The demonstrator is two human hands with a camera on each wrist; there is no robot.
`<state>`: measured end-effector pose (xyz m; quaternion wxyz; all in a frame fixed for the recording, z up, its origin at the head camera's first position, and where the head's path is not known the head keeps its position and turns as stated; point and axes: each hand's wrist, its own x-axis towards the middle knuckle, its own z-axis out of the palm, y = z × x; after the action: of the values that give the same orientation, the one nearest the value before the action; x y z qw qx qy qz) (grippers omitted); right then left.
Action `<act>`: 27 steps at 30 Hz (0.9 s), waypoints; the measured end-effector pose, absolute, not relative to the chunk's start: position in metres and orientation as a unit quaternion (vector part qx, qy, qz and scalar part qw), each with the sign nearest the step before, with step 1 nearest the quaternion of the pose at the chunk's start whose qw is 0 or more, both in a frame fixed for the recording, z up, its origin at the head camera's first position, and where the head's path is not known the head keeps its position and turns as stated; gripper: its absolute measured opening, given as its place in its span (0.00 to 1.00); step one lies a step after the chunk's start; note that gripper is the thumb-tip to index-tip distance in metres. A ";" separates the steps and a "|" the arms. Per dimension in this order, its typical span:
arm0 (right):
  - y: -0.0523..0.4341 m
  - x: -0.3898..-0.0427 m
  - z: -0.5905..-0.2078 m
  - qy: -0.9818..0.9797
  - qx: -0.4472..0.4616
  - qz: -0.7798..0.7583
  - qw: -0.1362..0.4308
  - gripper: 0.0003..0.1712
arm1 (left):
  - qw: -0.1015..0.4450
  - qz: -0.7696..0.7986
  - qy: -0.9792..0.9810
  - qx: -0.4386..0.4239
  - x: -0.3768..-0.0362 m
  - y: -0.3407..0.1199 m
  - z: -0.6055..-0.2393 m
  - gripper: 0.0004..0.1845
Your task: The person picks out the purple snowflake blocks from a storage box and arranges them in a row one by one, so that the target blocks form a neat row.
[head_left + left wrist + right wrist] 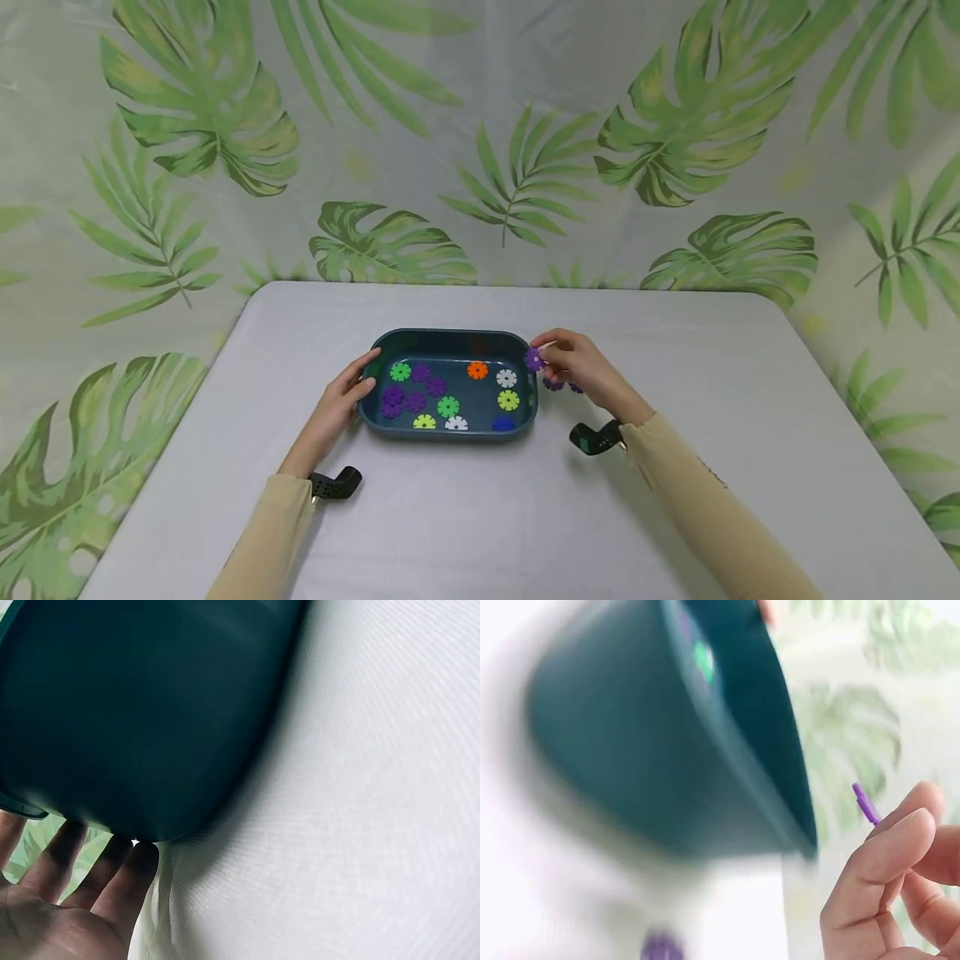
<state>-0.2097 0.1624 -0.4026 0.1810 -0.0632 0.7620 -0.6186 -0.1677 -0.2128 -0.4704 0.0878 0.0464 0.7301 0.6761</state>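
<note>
A purple disc (533,359), flat plastic with a notched gear-like edge, is pinched between thumb and fingertips of the right hand (581,371), held just above the right rim of the tray (450,337). In the right wrist view the disc (865,804) is seen edge-on, thin, at the fingertips (919,817). The tray is dark teal, smooth, rectangular with rounded corners; green, purple, orange, white, yellow and blue discs of the same shape are held in it. More purple discs (553,384) are seen on the table (712,400) under the right hand. The tray's left rim is touched by the left hand (341,400), fingers spread and relaxed. The table is white, matte. No readable writing.
</note>
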 end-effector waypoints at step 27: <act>0.236 -0.212 -0.428 0.821 -0.024 -0.552 0.142 0.20 | 0.096 0.679 0.726 0.048 -0.155 -0.205 -0.442 0.29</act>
<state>-0.2123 0.2358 -0.4281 0.1420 -0.0236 0.8215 -0.5518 -0.1547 -0.2048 -0.4424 0.0965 0.0479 0.7258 0.6794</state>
